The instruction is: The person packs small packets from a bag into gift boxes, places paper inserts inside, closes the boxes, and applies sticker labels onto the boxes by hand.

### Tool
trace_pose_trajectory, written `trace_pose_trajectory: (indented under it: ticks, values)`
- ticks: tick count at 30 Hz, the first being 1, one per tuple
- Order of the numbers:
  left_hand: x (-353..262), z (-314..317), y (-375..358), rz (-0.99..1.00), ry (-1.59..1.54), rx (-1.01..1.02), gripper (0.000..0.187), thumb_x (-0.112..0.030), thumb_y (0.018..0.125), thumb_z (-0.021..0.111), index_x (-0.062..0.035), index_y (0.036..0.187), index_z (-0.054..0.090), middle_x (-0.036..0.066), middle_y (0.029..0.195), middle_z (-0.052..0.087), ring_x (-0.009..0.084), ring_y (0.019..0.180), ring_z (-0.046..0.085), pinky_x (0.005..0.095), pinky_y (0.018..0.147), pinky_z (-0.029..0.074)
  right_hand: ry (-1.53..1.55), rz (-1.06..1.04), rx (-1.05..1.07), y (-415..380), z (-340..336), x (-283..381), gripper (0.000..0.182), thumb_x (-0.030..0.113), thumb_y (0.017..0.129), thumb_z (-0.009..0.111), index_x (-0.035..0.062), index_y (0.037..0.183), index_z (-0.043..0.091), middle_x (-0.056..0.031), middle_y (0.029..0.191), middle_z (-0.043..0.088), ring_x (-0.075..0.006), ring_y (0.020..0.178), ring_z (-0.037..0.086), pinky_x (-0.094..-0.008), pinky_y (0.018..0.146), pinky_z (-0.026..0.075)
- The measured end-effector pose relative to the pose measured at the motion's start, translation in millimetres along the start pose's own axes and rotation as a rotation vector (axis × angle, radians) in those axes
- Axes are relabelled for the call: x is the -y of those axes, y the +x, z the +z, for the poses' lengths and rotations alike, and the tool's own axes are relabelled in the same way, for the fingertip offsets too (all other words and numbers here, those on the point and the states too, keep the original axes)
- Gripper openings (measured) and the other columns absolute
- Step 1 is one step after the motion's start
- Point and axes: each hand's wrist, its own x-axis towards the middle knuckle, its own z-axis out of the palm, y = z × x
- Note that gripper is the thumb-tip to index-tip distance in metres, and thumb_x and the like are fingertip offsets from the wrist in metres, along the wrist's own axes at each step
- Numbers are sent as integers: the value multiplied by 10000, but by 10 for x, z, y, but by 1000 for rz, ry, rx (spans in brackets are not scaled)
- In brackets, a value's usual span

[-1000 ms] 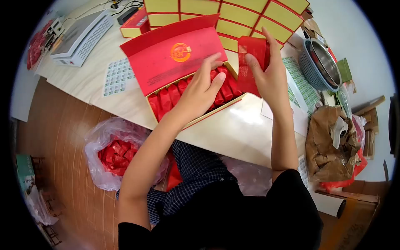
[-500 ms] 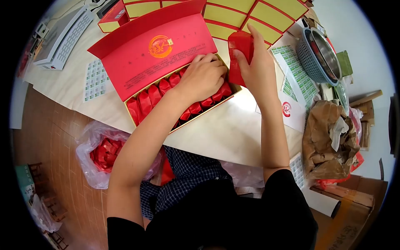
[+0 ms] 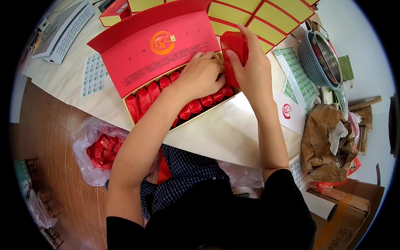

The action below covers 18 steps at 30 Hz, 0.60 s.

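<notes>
An open gift box with a red printed lid lies on the table, filled with rows of shiny red foil packets. My left hand reaches into its right half, fingers curled down over the packets; their tips are hidden, and I cannot tell what they grip. At the box's right end, my right hand is closed around a red foil packet, thumb on the near face and fingers behind. That packet stands upright, its lower end overlapping the box's edge.
Yellow-and-red boxes stand behind the lid. Sticker sheets lie left and right, with a blue colander and brown paper bag at right. A plastic bag of red packets sits below the table's left edge.
My right hand has moved slightly left with the packet, closer to the box and my left hand. My left hand stays over the packets with its fingers curled.
</notes>
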Motion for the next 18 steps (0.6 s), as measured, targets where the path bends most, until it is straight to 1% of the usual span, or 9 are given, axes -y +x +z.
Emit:
trace_pose_trajectory:
  ticks: [2,5,9,11,12,14,15,17,18]
  values:
    - [2,11,3,-11,-8,5,209,-168,787,580,4,843,685,112,955,646,263,1039,539,410,957,393,-11,58,22,19,3,21,472,80,844,647,66,1278,462,-195,1066,609,-373,878,633,-410,719,534]
    - [-40,-39,11,-28,-15,28,209,-170,788,581,5,826,689,113,942,648,266,1032,539,410,958,396,-5,82,34,45,7,-40,428,83,848,642,57,1242,476,-198,1073,611,-381,890,629,-417,722,531]
    - [7,-10,18,-15,26,29,215,-182,791,589,4,810,695,105,923,653,268,1015,539,409,943,403,-5,31,60,26,53,-57,409,82,848,640,53,1222,477,-196,1056,619,-384,869,633,-420,717,532]
    - [23,2,14,-17,27,35,212,-188,795,602,2,809,695,100,923,654,270,1004,540,410,935,407,19,78,126,25,33,-34,362,94,845,648,37,1172,504,-201,993,633,-379,845,640,-415,713,529]
    - [28,4,12,-17,31,44,210,-194,799,615,0,808,695,94,923,655,271,992,541,411,926,410,19,76,128,38,17,-34,362,94,845,648,37,1172,504,-201,993,633,-379,845,640,-415,713,529]
    - [43,8,-1,0,20,22,209,-199,805,628,0,806,693,94,916,652,272,975,545,409,910,421,22,106,195,67,-22,-43,252,133,862,645,17,1068,559,-197,938,639,-374,820,643,-402,710,523]
    - [46,3,-7,17,10,1,210,-204,810,641,0,803,691,93,908,650,272,958,549,407,894,431,22,105,197,80,-29,-42,252,133,862,645,17,1068,559,-197,938,639,-374,820,643,-402,710,523]
    - [52,-11,-21,20,-9,-13,207,-201,817,645,0,802,689,94,892,642,276,939,555,403,872,445,81,93,182,103,-35,-45,188,176,900,614,1,965,599,-172,881,643,-358,773,636,-378,688,511]
    - [58,-10,-25,25,-28,-27,204,-198,824,648,0,801,688,95,875,634,280,919,561,400,849,459,81,92,184,108,-16,-77,188,176,900,614,1,965,599,-172,881,643,-358,773,636,-378,688,511]
